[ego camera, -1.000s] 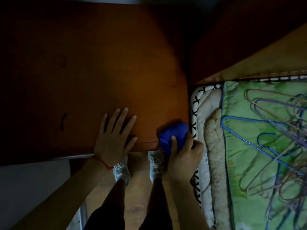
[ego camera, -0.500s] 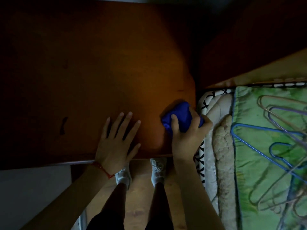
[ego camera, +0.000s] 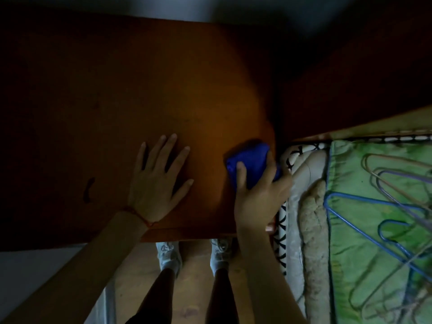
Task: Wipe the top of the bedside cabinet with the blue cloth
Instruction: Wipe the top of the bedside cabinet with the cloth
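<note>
Right hand: the right hand (ego camera: 259, 197) has its fingers and thumb curled round a bunched bright blue cloth (ego camera: 250, 163), holding it down on the cabinet top.
Left hand: the left hand (ego camera: 155, 181) lies flat with its fingers straight and spread, palm down on the wood, holding nothing.
Cloth position: the wad sits at the near right corner of the reddish-brown wooden bedside cabinet top (ego camera: 145, 85), just beside its right edge; part of it looks to overhang toward the bed, though the shadow there makes this hard to tell.
Key relation: nearly all the unwiped-looking surface lies to the left of the cloth and away from the person; the wad's long axis runs roughly from near-left to far-right.
Nearer hand: the right one already has the cloth; the left rests well to its left, in the way of a straight sweep leftward.
Judgement: a stroke away from the body or leftward seems the likely next one, and the left palm may have to lift.
Worktop: a dark elongated mark (ego camera: 88, 190) shows left of the left wrist.
Room: dim; a mattress with a green patterned cover (ego camera: 364, 253) and a tangle of wire coat hangers (ego camera: 397, 202) lies to the right; grey shoes (ego camera: 168, 256) stand on the floor below.
</note>
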